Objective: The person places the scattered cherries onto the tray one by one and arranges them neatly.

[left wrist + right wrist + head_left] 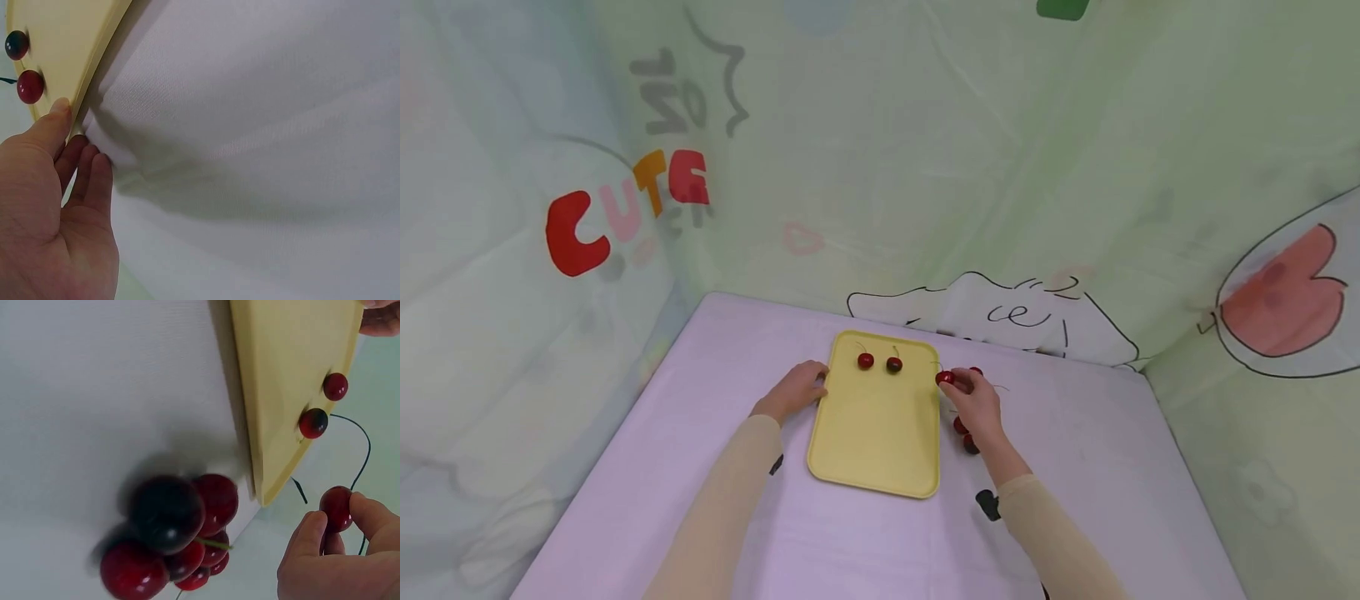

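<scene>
A yellow tray point(874, 425) lies on the table with two dark red cherries, one cherry point(866, 361) left of the other cherry point(894, 365), near its far edge. My left hand point(797, 388) holds the tray's left rim; in the left wrist view the thumb point(60, 107) lies on the rim, the other fingers against its outer side. Over the tray's right edge, my right hand point(976, 404) pinches a red cherry point(337, 509) between thumb and fingertips, its thin stem curving upward. Several more cherries point(167, 514) sit clustered on the table beside the tray, partly hidden by that hand in the head view.
A pale lilac cloth covers the table point(1075, 467). Behind it and at both sides hang printed fabric walls point(880, 167), meeting the table's far edge close beyond the tray.
</scene>
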Demonstrator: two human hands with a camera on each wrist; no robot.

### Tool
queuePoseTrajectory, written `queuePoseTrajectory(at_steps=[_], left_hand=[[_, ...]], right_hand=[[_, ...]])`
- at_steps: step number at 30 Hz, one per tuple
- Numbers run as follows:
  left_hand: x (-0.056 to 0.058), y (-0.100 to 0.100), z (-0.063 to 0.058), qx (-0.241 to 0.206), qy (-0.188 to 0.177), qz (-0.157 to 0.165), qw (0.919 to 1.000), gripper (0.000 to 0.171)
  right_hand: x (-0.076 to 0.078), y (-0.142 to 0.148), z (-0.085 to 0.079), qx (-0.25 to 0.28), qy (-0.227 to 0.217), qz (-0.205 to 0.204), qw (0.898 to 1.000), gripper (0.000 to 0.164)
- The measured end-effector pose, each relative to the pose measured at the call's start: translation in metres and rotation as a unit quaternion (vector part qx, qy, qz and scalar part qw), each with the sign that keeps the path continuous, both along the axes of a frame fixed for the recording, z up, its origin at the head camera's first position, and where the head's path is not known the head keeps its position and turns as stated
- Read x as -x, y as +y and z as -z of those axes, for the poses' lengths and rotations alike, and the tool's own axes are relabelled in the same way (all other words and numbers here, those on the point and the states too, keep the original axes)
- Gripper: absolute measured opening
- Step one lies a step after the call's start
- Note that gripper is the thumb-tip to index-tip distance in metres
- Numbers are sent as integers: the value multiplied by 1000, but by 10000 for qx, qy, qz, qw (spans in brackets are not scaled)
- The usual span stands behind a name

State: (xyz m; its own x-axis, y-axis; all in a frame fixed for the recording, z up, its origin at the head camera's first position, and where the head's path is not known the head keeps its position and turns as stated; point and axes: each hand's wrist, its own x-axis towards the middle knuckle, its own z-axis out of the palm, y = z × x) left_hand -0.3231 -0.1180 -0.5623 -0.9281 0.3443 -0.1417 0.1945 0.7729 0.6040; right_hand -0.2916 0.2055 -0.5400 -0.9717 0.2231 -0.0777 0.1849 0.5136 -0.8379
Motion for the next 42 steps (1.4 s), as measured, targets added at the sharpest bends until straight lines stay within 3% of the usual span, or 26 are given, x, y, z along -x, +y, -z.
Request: queuePoseTrajectory(at_steps=[4, 11, 19, 42], left_hand=[[-1, -2, -2, 46, 148, 70, 9999, 39], [0, -3, 1, 67, 36, -12, 10000, 42], [2, -1, 5, 142, -28, -4, 9999, 43], [4, 2, 4, 140, 63, -34, 9999, 42]], right_hand=[[11, -12, 5, 39, -136, 11, 9999, 47], [26, -29, 10, -53, -106, 120, 9999, 42], [43, -34, 21, -625, -221, -100, 9977, 43], [63, -41, 28, -1893, 86, -562, 9803, 38]])
